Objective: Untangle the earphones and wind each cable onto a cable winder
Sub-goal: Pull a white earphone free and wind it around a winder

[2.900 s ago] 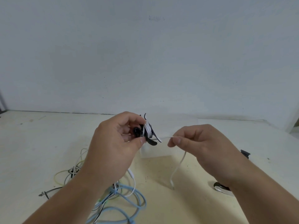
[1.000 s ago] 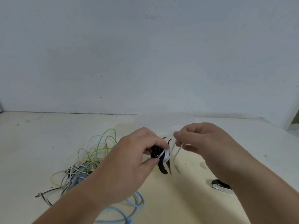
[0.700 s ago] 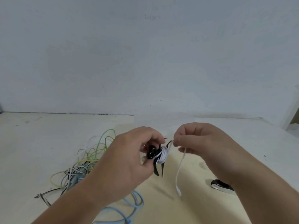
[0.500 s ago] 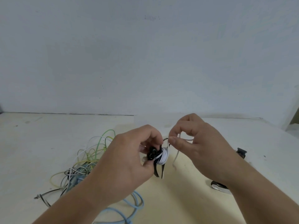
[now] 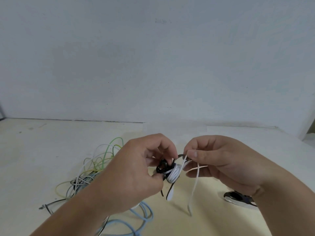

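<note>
My left hand (image 5: 134, 172) pinches a black cable winder (image 5: 163, 167) held above the table, with several turns of white flat cable (image 5: 173, 174) wrapped around it. My right hand (image 5: 219, 160) grips the same white cable just right of the winder. The cable's loose end (image 5: 193, 191) hangs down from my right fingers and reaches the table. A tangle of green, yellow, white, black and light-blue earphone cables (image 5: 88, 178) lies on the table at the left, partly hidden by my left arm.
A second black-and-white winder (image 5: 237, 199) lies on the cream table (image 5: 34, 150) under my right wrist. Light-blue cable loops (image 5: 141, 217) sprawl near the front edge. A pale wall (image 5: 153, 65) rises behind the table.
My hands dropped lower and closer together since the oldest frame. My right hand circled the winder with the white cable, and the loose end has grown shorter.
</note>
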